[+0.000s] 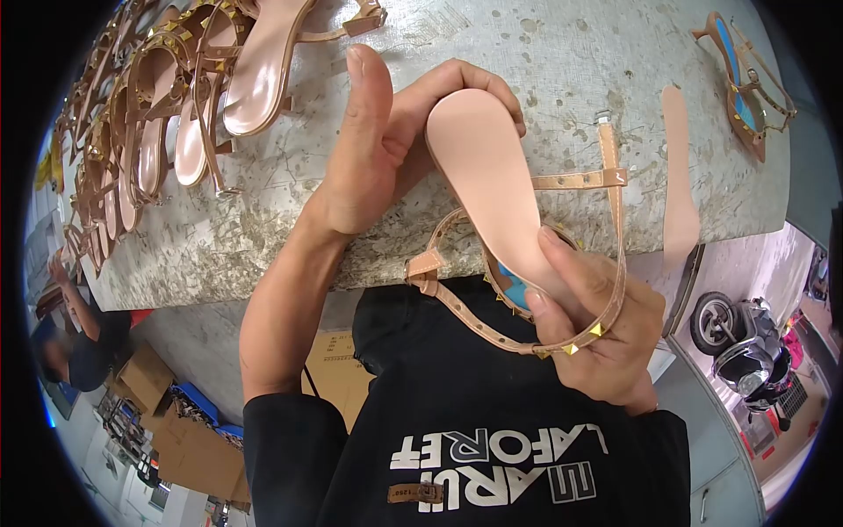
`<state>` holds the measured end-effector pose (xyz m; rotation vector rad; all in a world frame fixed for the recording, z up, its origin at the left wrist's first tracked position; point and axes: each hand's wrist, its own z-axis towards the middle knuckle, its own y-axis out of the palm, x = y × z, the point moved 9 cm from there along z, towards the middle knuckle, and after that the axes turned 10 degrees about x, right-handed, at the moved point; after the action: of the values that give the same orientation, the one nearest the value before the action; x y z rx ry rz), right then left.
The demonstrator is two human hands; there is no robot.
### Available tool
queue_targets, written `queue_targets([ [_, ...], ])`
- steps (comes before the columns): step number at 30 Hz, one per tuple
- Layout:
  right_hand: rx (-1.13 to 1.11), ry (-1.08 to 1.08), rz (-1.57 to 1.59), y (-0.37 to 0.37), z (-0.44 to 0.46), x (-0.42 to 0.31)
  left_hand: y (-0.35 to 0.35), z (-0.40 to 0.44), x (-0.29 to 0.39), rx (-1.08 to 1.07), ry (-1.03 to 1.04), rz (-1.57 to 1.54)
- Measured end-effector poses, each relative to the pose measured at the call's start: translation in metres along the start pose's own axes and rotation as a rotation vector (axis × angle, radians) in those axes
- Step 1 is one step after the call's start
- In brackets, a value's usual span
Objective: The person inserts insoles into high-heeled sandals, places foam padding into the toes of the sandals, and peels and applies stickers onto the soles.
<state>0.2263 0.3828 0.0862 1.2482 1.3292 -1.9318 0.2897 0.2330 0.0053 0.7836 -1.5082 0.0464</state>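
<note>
A pale pink insole (481, 158) lies along a studded strappy sandal (470, 321), covering most of its footbed. Blue footbed (509, 285) shows beside the insole's lower part. My left hand (373, 145) supports the wide end from behind, its fingers wrapped round the far side and its thumb raised clear. With thumb and fingers, my right hand (606, 325) pinches the insole's lower part, and a studded strap loops across this hand. An ankle strap with a buckle (604, 119) sticks out to the right. The sandal's heel is hidden.
Several finished-looking sandals (259, 88) crowd the worn table (562, 53) at left. Another insole (676, 176) lies near the right edge, by a blue-footbed sandal (742, 97). Cardboard boxes (193, 448) and another person (92, 338) are at left; a motorbike (742, 347) stands at right.
</note>
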Motion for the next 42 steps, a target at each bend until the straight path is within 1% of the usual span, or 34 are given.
queue_targets([
  [2,0.026,-0.037,-0.039,-0.001,0.0,-0.001,-0.001,0.0,-0.001,0.008,-0.007,-0.014],
  [5,0.008,-0.013,-0.036,0.0,0.0,-0.001,0.001,0.0,0.001,-0.034,0.01,0.008],
  [12,-0.002,0.01,-0.05,0.0,-0.001,0.002,0.002,0.001,0.0,-0.041,0.033,-0.032],
  [14,-0.023,0.019,-0.057,0.001,-0.001,0.002,-0.01,0.004,-0.01,0.099,-0.031,0.021],
  [15,-0.024,0.022,-0.058,0.001,0.0,0.001,-0.01,0.004,-0.007,0.099,-0.033,0.019],
  [17,-0.038,-0.011,-0.155,0.003,0.003,-0.004,-0.003,0.003,0.011,0.011,0.059,0.256],
  [18,-0.035,-0.01,-0.156,0.004,0.003,-0.001,-0.006,0.005,0.014,0.008,0.058,0.257],
  [20,0.004,-0.205,-0.24,0.007,0.0,-0.01,-0.009,0.01,0.013,-0.044,0.033,0.378],
  [21,0.01,-0.206,-0.238,0.005,0.001,-0.013,-0.009,0.011,0.013,-0.048,0.033,0.383],
  [23,-0.164,-0.171,-0.365,0.017,-0.001,-0.014,-0.008,0.013,0.013,-0.054,0.042,0.321],
  [24,-0.154,-0.166,-0.365,0.016,-0.003,-0.014,-0.006,0.013,0.012,-0.065,0.04,0.325],
  [26,-0.176,-0.143,-0.387,0.02,-0.007,-0.011,-0.007,0.014,0.009,-0.045,0.001,0.204],
  [27,-0.166,-0.14,-0.388,0.022,-0.005,-0.015,-0.005,0.014,0.009,-0.054,0.0,0.208],
  [29,-0.301,0.032,-0.482,0.031,-0.005,-0.009,-0.004,0.012,0.007,-0.022,-0.018,0.24],
  [30,-0.304,0.027,-0.484,0.025,-0.008,-0.014,-0.003,0.01,0.007,-0.018,-0.014,0.239],
  [32,-0.369,-0.215,-0.741,0.01,-0.025,-0.038,-0.003,0.011,0.012,-0.043,0.04,0.326],
  [33,-0.368,-0.234,-0.74,-0.008,-0.038,-0.046,-0.003,0.009,0.014,0.015,0.089,0.385],
  [34,-0.298,-0.22,-0.654,-0.036,-0.051,-0.059,-0.006,0.009,0.015,0.035,0.106,0.389],
  [35,-0.228,-0.2,-0.562,-0.056,-0.058,-0.069,-0.009,0.01,0.012,0.045,0.078,0.32],
  [36,-0.152,-0.373,-0.573,-0.055,-0.049,-0.082,-0.008,0.011,0.006,0.03,0.036,0.247],
  [38,-0.137,-0.279,-0.487,-0.015,0.002,-0.079,-0.001,0.011,0.002,0.011,0.051,0.217],
  [40,0.189,-0.473,-0.527,0.024,0.03,-0.055,-0.01,0.007,0.002,0.147,0.019,0.165],
  [41,-0.066,-0.336,-0.719,0.05,0.033,-0.033,-0.01,0.007,0.007,0.138,0.051,0.183],
  [42,-0.14,-0.272,-0.76,0.048,0.013,-0.033,-0.007,0.006,0.01,0.144,0.115,0.318],
])
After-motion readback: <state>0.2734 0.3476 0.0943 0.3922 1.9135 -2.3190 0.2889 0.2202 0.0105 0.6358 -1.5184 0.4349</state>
